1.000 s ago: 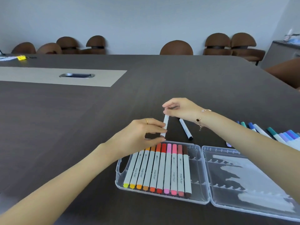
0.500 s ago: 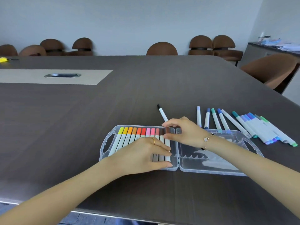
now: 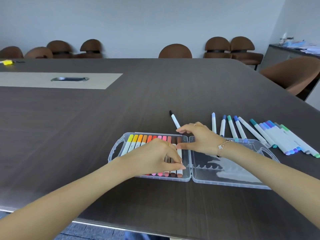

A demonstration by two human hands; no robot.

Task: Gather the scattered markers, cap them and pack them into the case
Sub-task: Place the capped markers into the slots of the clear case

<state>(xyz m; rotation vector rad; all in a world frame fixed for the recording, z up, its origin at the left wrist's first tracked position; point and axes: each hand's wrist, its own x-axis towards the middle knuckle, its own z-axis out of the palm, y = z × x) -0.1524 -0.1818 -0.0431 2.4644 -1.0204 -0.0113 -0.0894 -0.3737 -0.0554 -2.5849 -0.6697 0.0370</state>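
Note:
A clear plastic case [image 3: 115,150] lies open near the table's front edge. Its left half holds a row of capped markers from yellow through pink to brown. My left hand [image 3: 155,157] lies over that row and pinches the lower part of the rightmost brown marker [image 3: 179,174]. My right hand [image 3: 201,139] hovers at the case's hinge, thumb pressing on the same marker's upper part, index finger lifted. The lid half [image 3: 225,178] holds no markers. A black-capped marker [image 3: 174,120] lies behind the case. Several blue, purple and green markers [image 3: 270,135] lie to the right.
The dark table [image 3: 86,135] has a beige inlay with a metal cable port [image 3: 70,79] at the far left. Brown chairs [image 3: 175,51] line the far side and one stands at the right edge [image 3: 294,75]. A yellow item [image 3: 7,62] lies far left.
The marker both hands held above the case one second ago now lies in the rightmost slot of the left half. Both hands came down onto it, and the view pulled back.

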